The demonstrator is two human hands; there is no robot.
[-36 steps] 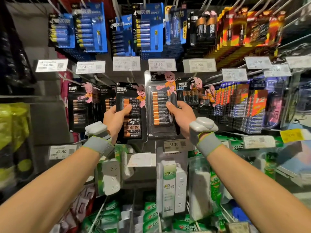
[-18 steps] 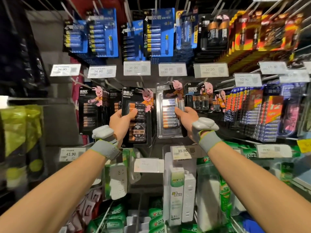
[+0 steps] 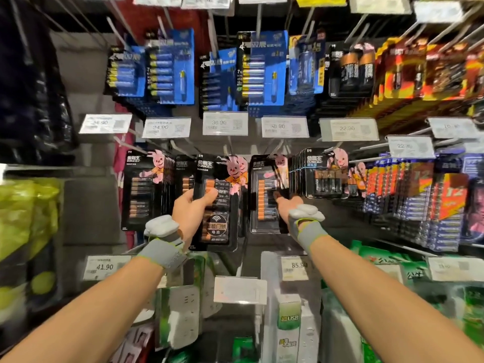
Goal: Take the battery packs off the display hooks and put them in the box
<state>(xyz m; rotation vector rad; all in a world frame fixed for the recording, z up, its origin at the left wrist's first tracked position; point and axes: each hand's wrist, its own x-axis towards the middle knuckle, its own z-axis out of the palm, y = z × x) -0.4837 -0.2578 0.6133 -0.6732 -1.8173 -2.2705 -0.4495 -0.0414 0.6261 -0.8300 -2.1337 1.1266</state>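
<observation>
My left hand (image 3: 192, 208) grips a black battery pack (image 3: 218, 205) with a pink rabbit and orange cells, thumb across its front. My right hand (image 3: 286, 205) grips a second black battery pack (image 3: 265, 197) by its right edge. Both packs sit up among the middle row of hanging packs, close to the hooks; I cannot tell whether they hang on the hooks. More black packs (image 3: 142, 189) hang to the left and others (image 3: 324, 174) to the right. No box is in view.
Blue battery packs (image 3: 264, 69) hang on the row above, orange-red ones (image 3: 419, 72) at upper right, blue-and-orange packs (image 3: 429, 203) at right. Price tags (image 3: 225, 123) stick out on hook ends. White power strips (image 3: 290, 326) hang below. Yellow-green bags (image 3: 23, 218) sit at left.
The view has tilted up and closed in on the display. Both hands have moved up and away from me with their packs; the right pack now stands upright against the hanging row.
</observation>
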